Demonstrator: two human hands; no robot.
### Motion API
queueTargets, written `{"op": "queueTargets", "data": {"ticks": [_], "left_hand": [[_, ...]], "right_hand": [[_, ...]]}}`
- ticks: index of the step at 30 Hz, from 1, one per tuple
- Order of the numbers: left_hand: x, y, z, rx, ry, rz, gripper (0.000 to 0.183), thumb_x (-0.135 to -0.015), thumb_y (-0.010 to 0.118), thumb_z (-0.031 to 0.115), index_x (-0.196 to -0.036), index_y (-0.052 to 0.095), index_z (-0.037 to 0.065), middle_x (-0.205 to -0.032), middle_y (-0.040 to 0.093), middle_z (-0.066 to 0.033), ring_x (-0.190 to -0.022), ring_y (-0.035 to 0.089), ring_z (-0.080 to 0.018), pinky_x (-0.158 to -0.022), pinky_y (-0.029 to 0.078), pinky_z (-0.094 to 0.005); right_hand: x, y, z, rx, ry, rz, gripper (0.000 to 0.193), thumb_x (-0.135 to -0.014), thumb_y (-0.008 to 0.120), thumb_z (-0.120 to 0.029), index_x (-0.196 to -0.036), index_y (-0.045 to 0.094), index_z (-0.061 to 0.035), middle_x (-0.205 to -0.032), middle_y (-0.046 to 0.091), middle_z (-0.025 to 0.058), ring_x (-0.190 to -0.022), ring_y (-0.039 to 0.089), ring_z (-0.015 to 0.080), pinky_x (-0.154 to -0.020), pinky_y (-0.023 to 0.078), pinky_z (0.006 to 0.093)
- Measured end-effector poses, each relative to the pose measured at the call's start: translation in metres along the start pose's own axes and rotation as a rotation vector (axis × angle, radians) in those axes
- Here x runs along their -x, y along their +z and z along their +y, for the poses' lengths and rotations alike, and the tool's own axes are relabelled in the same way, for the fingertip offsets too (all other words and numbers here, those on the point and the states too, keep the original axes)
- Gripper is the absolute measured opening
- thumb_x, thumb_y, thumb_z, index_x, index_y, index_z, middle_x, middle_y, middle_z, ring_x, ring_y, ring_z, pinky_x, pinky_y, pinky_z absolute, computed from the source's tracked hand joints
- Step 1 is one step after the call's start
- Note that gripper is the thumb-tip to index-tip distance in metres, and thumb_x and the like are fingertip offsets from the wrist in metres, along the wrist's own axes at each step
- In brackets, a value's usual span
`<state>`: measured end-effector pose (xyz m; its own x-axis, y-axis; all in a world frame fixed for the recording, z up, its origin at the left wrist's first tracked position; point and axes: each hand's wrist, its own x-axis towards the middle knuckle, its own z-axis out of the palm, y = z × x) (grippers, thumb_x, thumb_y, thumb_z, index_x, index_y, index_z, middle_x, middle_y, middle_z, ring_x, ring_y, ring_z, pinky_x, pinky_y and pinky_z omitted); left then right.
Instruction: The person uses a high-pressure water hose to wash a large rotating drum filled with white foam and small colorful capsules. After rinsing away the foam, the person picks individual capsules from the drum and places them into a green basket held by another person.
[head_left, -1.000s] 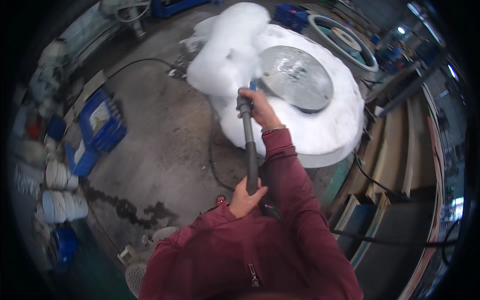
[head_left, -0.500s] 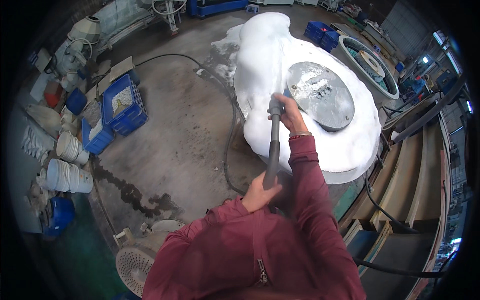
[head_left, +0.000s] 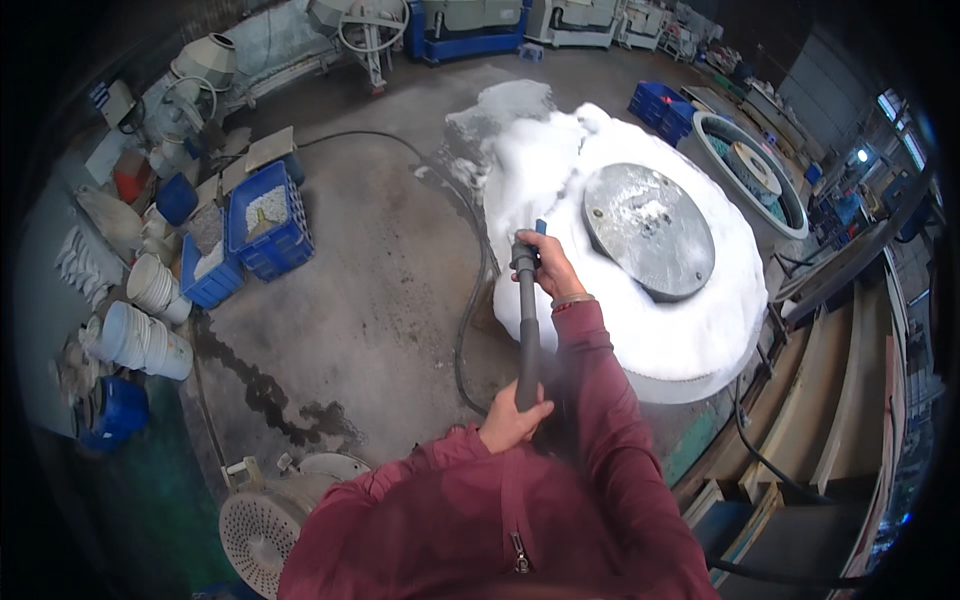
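Note:
Both my hands are closed on a dark grey hose (head_left: 529, 345) with a pipe fitting at its far end. Close to my body, my left hand (head_left: 514, 420) wraps round the lower part of the hose. Farther forward, my right hand (head_left: 553, 270) grips near the fitting, beside a small blue lever (head_left: 541, 227). The hose end points at thick white foam (head_left: 520, 180), which heaps over a large round machine. A grey metal disc (head_left: 650, 230) with bolts stands out of the foam to the right of my right hand. Foam hides most of the machine's rim.
A black cable or hose (head_left: 465, 330) runs across the wet floor. Blue crates (head_left: 270, 220) of pale pieces and white buckets (head_left: 147, 340) stand at left. A perforated round guard (head_left: 262, 537) is at lower left. A round tub (head_left: 800, 215) and a wooden-ribbed structure (head_left: 800, 390) lie right.
My right hand and the hose end have swung left and slightly nearer. The tall far foam heap has sunk, and wet foam spreads there on the floor. More of the disc's face shows grey.

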<state>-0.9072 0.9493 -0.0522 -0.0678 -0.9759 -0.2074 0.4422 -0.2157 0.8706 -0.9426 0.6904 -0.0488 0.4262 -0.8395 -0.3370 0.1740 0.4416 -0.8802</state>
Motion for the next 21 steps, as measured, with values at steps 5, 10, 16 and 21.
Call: {"op": "queueTargets", "data": {"ticks": [5,10,16,21], "left_hand": [[0.007,-0.016,0.008,0.02,0.009,-0.004,0.015,-0.083,0.059,0.006,-0.083,0.044,0.007,-0.055,0.043,0.0025,-0.039,0.037,-0.0043,-0.036,0.028,-0.0215],[0.005,-0.037,0.012,-0.021,-0.003,-0.06,0.015,-0.081,0.06,0.005,-0.084,0.046,0.007,-0.056,0.045,0.0015,-0.038,0.039,-0.005,-0.035,0.03,-0.022],[0.016,-0.067,0.018,-0.331,0.086,-0.319,0.018,-0.078,0.066,0.012,-0.085,0.05,0.007,-0.073,0.048,0.003,-0.069,0.046,-0.0039,-0.062,0.038,-0.021],[0.014,-0.067,0.025,-0.542,-0.009,-0.655,0.027,-0.08,0.067,0.024,-0.094,0.053,0.006,-0.079,0.053,-0.0009,-0.073,0.05,-0.0084,-0.067,0.041,-0.0242]], "right_hand": [[0.0,0.016,-0.005,0.033,-0.021,-0.088,0.024,-0.079,0.055,-0.017,-0.092,0.046,0.0015,-0.072,0.051,0.0118,-0.056,0.054,0.0246,-0.045,0.051,0.0413],[-0.001,-0.001,0.024,-0.02,-0.011,-0.012,0.024,-0.08,0.056,-0.02,-0.092,0.05,0.0,-0.075,0.054,0.0117,-0.062,0.057,0.0244,-0.05,0.053,0.0435],[0.062,-0.031,0.038,-0.248,-0.188,0.224,0.024,-0.082,0.056,-0.023,-0.091,0.051,-0.0019,-0.073,0.053,0.0097,-0.063,0.056,0.0237,-0.053,0.051,0.0442],[0.15,-0.106,0.102,-0.516,-0.258,0.517,0.03,-0.085,0.054,-0.025,-0.103,0.044,-0.0036,-0.086,0.052,0.0147,-0.072,0.058,0.0324,-0.056,0.05,0.0455]]}}
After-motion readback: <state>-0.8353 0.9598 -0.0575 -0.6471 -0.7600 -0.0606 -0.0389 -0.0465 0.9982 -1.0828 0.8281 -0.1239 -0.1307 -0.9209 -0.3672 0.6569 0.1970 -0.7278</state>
